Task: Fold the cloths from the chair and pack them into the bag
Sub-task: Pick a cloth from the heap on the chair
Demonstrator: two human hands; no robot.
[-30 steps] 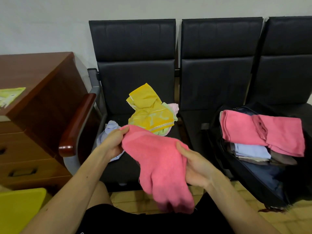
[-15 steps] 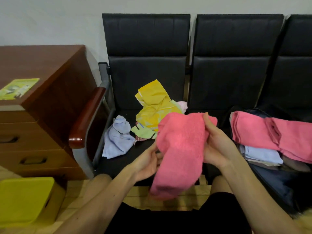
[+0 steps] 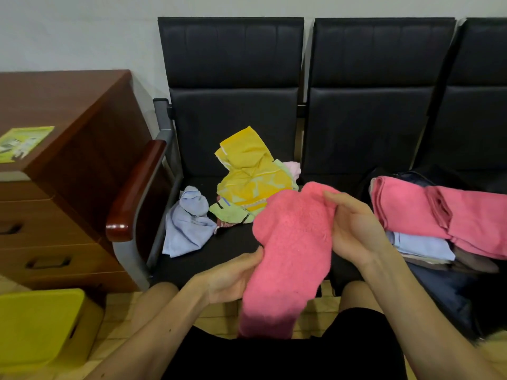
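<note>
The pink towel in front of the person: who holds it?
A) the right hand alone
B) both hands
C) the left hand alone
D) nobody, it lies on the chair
B: the left hand grips the pink towel at its side, the right hand near its top.

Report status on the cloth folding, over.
Both on pink towel: left grip low, right grip high. Towel hangs loose, fold unfinished. On chair: yellow cloth, lilac cloth. Nothing blocking bag.
</note>
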